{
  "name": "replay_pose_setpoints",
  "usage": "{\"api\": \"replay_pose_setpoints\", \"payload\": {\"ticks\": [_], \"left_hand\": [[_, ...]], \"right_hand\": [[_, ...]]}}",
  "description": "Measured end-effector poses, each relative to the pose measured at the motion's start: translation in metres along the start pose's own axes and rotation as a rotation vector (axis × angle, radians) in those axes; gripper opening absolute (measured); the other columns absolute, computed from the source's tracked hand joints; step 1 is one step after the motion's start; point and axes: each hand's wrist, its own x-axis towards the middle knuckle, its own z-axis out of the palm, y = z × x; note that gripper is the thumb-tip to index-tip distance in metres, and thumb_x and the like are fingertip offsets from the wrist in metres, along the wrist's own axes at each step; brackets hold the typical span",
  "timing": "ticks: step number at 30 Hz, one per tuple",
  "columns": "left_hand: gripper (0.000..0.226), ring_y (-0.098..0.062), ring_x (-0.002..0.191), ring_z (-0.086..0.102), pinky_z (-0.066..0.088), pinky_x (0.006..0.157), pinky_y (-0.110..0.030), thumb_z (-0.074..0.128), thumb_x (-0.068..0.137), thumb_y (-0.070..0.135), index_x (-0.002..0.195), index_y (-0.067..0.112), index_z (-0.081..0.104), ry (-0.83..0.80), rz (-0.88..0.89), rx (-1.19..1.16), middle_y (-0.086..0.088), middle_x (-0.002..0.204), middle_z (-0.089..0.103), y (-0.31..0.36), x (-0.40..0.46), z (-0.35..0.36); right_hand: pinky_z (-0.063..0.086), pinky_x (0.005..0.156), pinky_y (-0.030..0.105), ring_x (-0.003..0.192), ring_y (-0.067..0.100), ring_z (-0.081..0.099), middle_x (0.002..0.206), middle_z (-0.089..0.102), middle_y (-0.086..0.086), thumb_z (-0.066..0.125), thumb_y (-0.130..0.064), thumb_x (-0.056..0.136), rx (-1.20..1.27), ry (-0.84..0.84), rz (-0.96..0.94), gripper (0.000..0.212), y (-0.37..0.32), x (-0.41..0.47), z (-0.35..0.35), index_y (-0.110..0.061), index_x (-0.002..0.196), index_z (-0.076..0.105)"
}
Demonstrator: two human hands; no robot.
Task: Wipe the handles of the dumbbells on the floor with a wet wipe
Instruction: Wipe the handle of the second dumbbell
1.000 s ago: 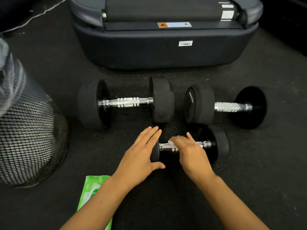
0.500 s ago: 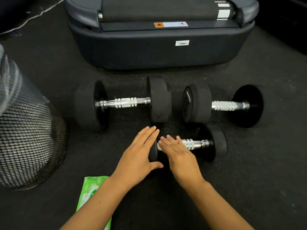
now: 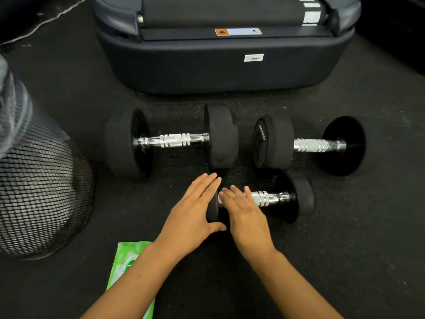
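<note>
Three black dumbbells with chrome handles lie on the dark floor. The small dumbbell [image 3: 271, 199] is nearest to me. My left hand [image 3: 195, 208] rests flat on its left weight, fingers straight and thumb along the near side. My right hand [image 3: 243, 208] lies with straight fingers over the left part of its handle; no wipe shows from under that hand. Behind it lie the left large dumbbell [image 3: 174, 141] and the right large dumbbell [image 3: 315, 145], both untouched.
A green pack of wet wipes [image 3: 128, 265] lies on the floor under my left forearm. A black mesh bin [image 3: 41, 196] with a plastic liner stands at the left. A dark treadmill base [image 3: 230, 65] blocks the far side.
My right hand has slid left along the small dumbbell's handle and flattened; the white wipe seen at its fingertips a second ago is now hidden. My left hand has stayed put.
</note>
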Motion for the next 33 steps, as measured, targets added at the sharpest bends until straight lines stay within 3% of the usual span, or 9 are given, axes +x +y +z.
{"api": "replay_pose_setpoints", "payload": {"ticks": [2,5,9,13,17,21,25,29,33], "left_hand": [[0.101,0.008,0.136,-0.009,0.004,0.108,-0.014,0.074,0.071,0.044,0.146,0.032,0.008,-0.003,0.005,0.0,0.025,0.151,0.002,0.0,0.0,0.0],[0.101,0.007,0.136,-0.009,0.003,0.108,-0.014,0.074,0.071,0.043,0.147,0.031,0.008,-0.003,0.002,0.011,0.022,0.152,0.002,0.0,0.001,0.0],[0.102,0.008,0.136,-0.011,0.002,0.106,-0.012,0.074,0.071,0.045,0.147,0.032,0.007,-0.005,0.011,0.023,0.023,0.152,0.001,-0.001,-0.001,0.001],[0.102,0.007,0.137,-0.01,0.004,0.108,-0.015,0.073,0.071,0.045,0.147,0.033,0.006,0.0,0.015,0.027,0.025,0.15,0.0,-0.002,0.0,0.0],[0.102,0.006,0.138,-0.008,0.011,0.111,-0.019,0.074,0.07,0.044,0.147,0.032,0.009,-0.005,0.012,0.001,0.023,0.152,0.002,-0.001,-0.001,-0.001],[0.102,0.006,0.138,-0.008,0.009,0.111,-0.018,0.075,0.07,0.044,0.147,0.032,0.009,-0.002,0.012,0.005,0.022,0.153,0.003,-0.001,0.001,-0.001],[0.101,0.008,0.136,-0.01,0.006,0.108,-0.015,0.074,0.071,0.044,0.146,0.033,0.007,-0.014,0.008,-0.001,0.025,0.151,0.0,-0.001,0.0,-0.001],[0.101,0.008,0.137,-0.009,0.004,0.108,-0.014,0.075,0.07,0.043,0.147,0.032,0.009,-0.006,0.012,-0.006,0.024,0.151,0.002,-0.001,0.001,-0.001],[0.102,0.008,0.137,-0.007,0.003,0.108,-0.013,0.076,0.069,0.043,0.146,0.032,0.011,-0.01,0.005,-0.016,0.023,0.152,0.004,-0.001,0.001,0.0]], "right_hand": [[0.02,0.11,0.04,0.111,0.029,0.059,0.111,0.066,0.012,0.047,-0.009,0.079,-0.023,0.029,0.012,0.036,0.012,0.002,-0.005,-0.003,0.11,0.064],[0.025,0.109,0.043,0.104,0.028,0.062,0.102,0.069,0.01,0.054,-0.001,0.076,0.021,0.037,0.145,0.031,0.005,0.009,-0.008,-0.006,0.104,0.066],[0.028,0.106,0.044,0.103,0.022,0.063,0.103,0.069,0.006,0.04,-0.008,0.079,-0.013,0.005,0.054,0.037,0.009,0.002,-0.012,-0.008,0.104,0.067],[0.023,0.111,0.04,0.079,0.02,0.063,0.079,0.066,0.004,0.054,0.005,0.078,0.078,-0.056,0.223,0.024,0.02,0.017,-0.022,-0.009,0.095,0.066],[0.027,0.106,0.034,0.095,0.019,0.063,0.097,0.068,0.005,0.053,0.004,0.08,0.055,-0.082,0.123,0.03,0.026,0.006,-0.027,-0.01,0.104,0.065],[0.044,0.092,0.037,0.078,0.026,0.059,0.076,0.063,0.006,0.053,-0.001,0.085,0.04,-0.087,0.273,0.012,0.025,0.018,-0.032,-0.01,0.084,0.062],[0.043,0.095,0.033,0.094,0.02,0.062,0.097,0.068,0.004,0.062,0.011,0.072,0.026,-0.05,0.125,0.036,0.027,0.002,-0.032,-0.011,0.099,0.066],[0.049,0.066,0.032,0.08,0.025,0.062,0.082,0.064,0.002,0.059,0.002,0.077,0.016,-0.048,0.202,0.019,0.03,0.012,-0.032,-0.014,0.087,0.065],[0.039,0.098,0.034,0.104,0.023,0.062,0.107,0.069,0.008,0.054,0.003,0.071,-0.033,0.069,0.033,0.039,0.026,-0.004,-0.017,-0.008,0.105,0.068]]}}
